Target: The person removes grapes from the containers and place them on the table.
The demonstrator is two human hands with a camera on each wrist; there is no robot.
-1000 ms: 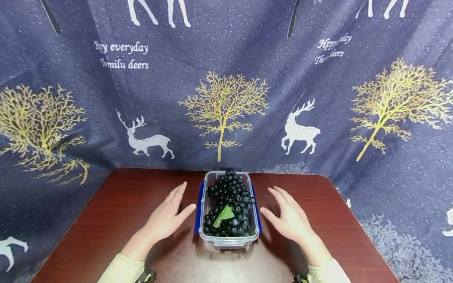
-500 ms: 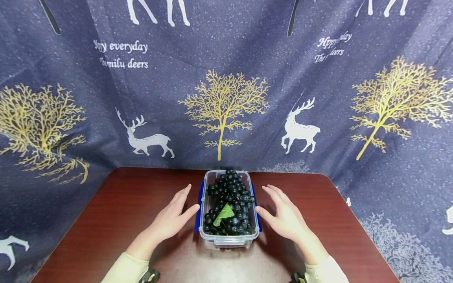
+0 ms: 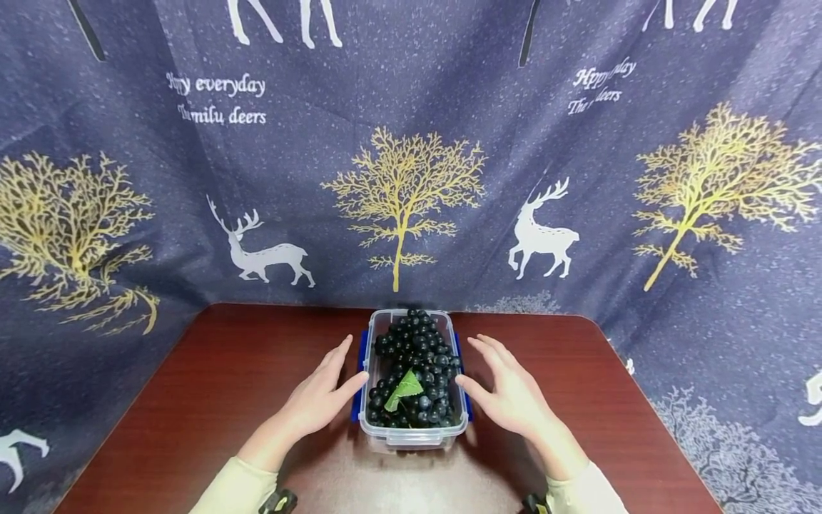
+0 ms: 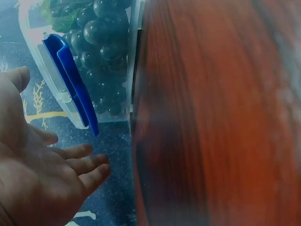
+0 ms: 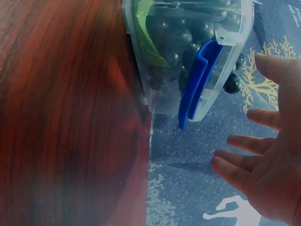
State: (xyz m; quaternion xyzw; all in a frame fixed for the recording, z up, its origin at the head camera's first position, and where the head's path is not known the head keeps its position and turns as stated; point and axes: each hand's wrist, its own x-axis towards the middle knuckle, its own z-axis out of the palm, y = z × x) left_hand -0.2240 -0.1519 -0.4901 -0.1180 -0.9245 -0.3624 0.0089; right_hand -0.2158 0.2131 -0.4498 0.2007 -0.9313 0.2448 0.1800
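Note:
A clear plastic container (image 3: pixel 417 438) stands on the table, filled with dark grapes (image 3: pixel 414 343). On top of the grapes lies a green leaf (image 3: pixel 405 390). Blue clip flaps hang open along both long sides; the wrist views show the left flap (image 4: pixel 73 80) and the right flap (image 5: pixel 200 82). My left hand (image 3: pixel 315 400) is held beside the container's left side, fingers extended and thumb near the rim. Opposite it, my right hand (image 3: pixel 507 396) mirrors this on the right. Both wrist views show a gap between fingers and container walls; neither hand holds anything.
The reddish-brown table (image 3: pixel 218 371) extends on both sides of the container. Directly behind its far edge hangs a dark blue cloth (image 3: pixel 359 235) printed with deer and golden trees. In the right wrist view, one or two grapes (image 5: pixel 232 84) stick out past the container's rim.
Both hands have moved inward, narrowing the space to the container on each side. The container, grapes and leaf have stayed in place.

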